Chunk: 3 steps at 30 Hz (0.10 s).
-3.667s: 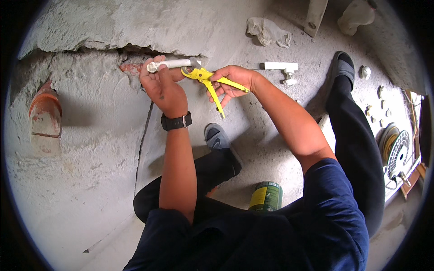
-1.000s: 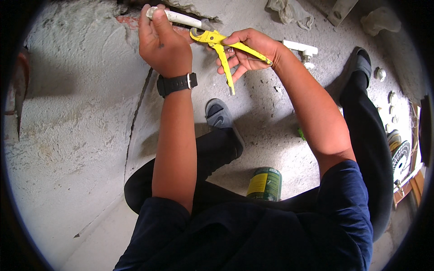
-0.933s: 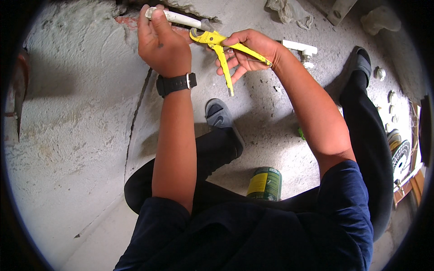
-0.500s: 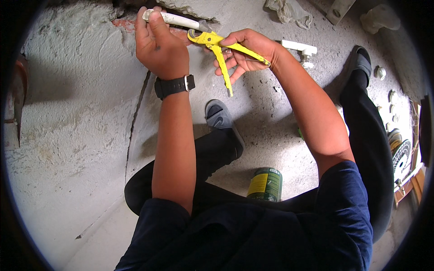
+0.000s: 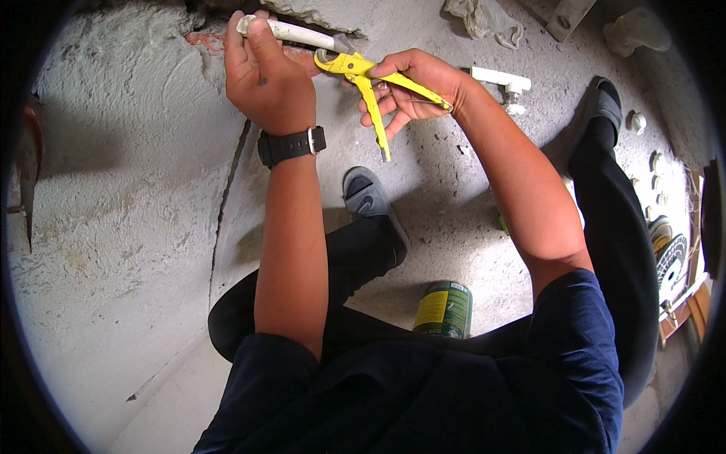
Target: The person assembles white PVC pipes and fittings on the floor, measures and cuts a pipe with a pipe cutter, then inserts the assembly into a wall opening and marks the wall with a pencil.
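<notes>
My left hand point(image 5: 268, 83), with a black watch point(image 5: 292, 145) on its wrist, is closed around the near end of a short white plastic pipe point(image 5: 299, 35). Its thumb presses on top of the pipe. A yellow pipe cutter point(image 5: 349, 65) is in my right hand point(image 5: 416, 87), with the fingers curled about the upper handle and the thumb along it. The lower handle hangs apart from the upper one, so the cutter's handles are spread. The cutter's head is at the pipe's right end; whether the blade touches it I cannot tell.
A rough grey wall point(image 5: 136, 151) rises on the left, with a broken hole at the top. On the floor lie a white pipe with a tee fitting point(image 5: 501, 79), a plastic bag point(image 5: 488, 21) and several small white fittings point(image 5: 637, 122). A green and yellow can point(image 5: 444, 309) stands between my legs.
</notes>
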Available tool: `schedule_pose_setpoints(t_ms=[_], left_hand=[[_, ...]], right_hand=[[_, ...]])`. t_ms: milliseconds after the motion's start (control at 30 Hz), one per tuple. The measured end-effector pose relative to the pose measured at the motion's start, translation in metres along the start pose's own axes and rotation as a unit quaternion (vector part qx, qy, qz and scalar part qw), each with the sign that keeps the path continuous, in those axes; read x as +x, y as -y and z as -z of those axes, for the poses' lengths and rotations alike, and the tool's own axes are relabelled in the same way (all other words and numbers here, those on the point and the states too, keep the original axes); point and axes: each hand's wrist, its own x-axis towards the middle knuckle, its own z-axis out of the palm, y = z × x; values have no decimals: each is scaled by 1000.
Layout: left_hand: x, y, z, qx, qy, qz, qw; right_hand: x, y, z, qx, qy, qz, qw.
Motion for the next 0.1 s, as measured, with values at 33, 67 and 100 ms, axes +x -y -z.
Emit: schedule_pose_setpoints(t_ms=[33,67,100], left_hand=[[0,1,0,3,1,-2,1000],[1,1,1,5,0,1,1000],[-1,1,1,-4,1,3,1000]], right_hand=[[0,0,1,-2,8,4,1000],[1,-1,3,4,12,-2,1000],[2,-1,4,7,19,-4,1000]])
